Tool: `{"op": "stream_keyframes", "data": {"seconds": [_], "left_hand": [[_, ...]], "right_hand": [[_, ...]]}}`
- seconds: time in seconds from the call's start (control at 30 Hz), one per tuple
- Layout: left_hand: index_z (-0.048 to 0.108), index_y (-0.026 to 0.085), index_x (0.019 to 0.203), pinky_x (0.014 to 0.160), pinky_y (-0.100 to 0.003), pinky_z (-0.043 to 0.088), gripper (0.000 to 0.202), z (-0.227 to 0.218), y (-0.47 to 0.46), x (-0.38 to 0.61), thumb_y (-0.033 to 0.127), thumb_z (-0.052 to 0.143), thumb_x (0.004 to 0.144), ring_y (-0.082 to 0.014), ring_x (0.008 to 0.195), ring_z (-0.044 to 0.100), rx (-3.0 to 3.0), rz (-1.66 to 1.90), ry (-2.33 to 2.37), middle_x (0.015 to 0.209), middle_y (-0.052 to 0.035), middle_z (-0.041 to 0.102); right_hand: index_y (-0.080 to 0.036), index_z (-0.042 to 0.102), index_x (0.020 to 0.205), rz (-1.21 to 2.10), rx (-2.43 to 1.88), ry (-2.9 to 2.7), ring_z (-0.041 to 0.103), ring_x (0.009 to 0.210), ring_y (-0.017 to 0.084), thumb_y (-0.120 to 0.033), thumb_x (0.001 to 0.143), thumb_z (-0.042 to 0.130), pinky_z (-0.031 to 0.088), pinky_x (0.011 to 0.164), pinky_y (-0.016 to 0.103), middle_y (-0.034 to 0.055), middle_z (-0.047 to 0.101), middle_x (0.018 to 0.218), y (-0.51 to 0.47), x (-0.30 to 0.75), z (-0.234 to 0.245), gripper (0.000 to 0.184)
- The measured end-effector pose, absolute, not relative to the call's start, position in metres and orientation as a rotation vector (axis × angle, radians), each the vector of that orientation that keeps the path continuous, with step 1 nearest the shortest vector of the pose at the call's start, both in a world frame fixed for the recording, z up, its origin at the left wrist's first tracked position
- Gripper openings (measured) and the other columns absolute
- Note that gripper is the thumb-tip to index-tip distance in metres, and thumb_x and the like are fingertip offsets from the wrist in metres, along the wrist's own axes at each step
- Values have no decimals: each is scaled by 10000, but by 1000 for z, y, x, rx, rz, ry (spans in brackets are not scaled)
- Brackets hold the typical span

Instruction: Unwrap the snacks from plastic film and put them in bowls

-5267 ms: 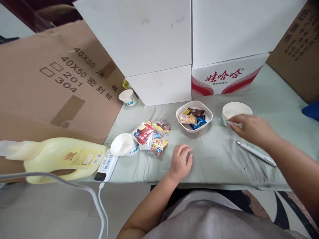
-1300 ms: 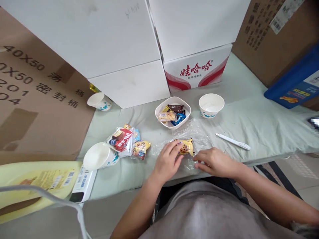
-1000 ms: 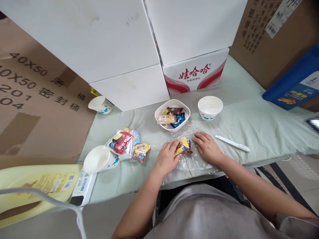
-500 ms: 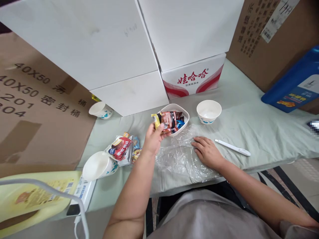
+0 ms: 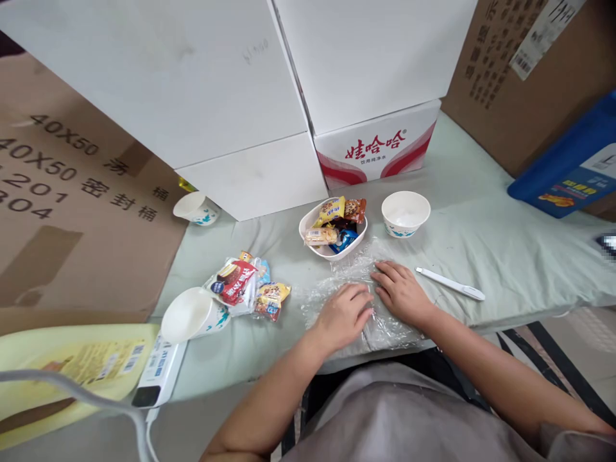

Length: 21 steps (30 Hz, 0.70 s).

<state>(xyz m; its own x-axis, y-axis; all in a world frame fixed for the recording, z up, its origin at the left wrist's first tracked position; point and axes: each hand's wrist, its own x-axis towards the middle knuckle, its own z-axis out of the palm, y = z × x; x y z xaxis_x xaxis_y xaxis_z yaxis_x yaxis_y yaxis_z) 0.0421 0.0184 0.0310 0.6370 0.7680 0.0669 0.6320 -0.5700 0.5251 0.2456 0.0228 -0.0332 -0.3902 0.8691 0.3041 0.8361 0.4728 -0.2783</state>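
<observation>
My left hand rests palm down on a crumpled sheet of clear plastic film, fingers slightly curved and holding nothing. Beside it, my right hand also lies flat on the film, fingers stretched out. Just beyond the hands stands a white bowl filled with wrapped snacks: a yellow packet, a brown packet, a clear-wrapped snack and a blue packet. To the left, more snack packets lie in a pile, among them a red-and-white one and a yellow one.
A white paper bowl stands right of the snack bowl. A white box cutter lies right of my right hand. Paper cups tip at the left. White boxes line the back; a blue jug stands right.
My left hand has let go of the snack packets, which now lie in the bowl, and has come back down onto the plastic film. My right hand has barely moved.
</observation>
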Motion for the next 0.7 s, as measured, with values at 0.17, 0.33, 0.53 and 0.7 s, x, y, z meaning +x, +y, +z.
{"op": "stream_keyframes", "data": {"seconds": [0.17,0.33,0.53,0.7], "left_hand": [[559,188,1307,1090,-650,311,496,4,15,7,352,649,847,-435,1419,264,2460,215,1743,1505,-160,400],[607,179,1200,1082,-535,400,330,7,-3,-40,315,553,904,-330,1323,449,2501,527,1517,1316,-151,573],[551,202,1253,1074,-535,423,523,12,-36,-54,349,713,778,-330,1322,453,2513,376,1106,1331,-134,571],[625,206,933,1062,-447,440,209,16,-38,-55,102,448,894,-243,1300,499,2354,452,1107,1245,-89,639]], "right_hand": [[-136,617,1237,131,-1461,-2363,457,1300,324,-283,944,505,415,1042,511,158,540,1390,12,256,-28,347],[-170,641,1185,246,-1325,-2260,489,1284,287,-361,966,472,424,1056,495,140,599,1313,-11,290,-5,336],[-213,545,1347,546,-1031,-2499,445,1339,308,-619,791,648,430,1063,487,130,574,1362,-40,319,6,696],[-219,656,1085,623,-1059,-2488,465,1328,250,-203,939,497,420,1068,467,87,646,1260,-49,314,-3,216]]}}
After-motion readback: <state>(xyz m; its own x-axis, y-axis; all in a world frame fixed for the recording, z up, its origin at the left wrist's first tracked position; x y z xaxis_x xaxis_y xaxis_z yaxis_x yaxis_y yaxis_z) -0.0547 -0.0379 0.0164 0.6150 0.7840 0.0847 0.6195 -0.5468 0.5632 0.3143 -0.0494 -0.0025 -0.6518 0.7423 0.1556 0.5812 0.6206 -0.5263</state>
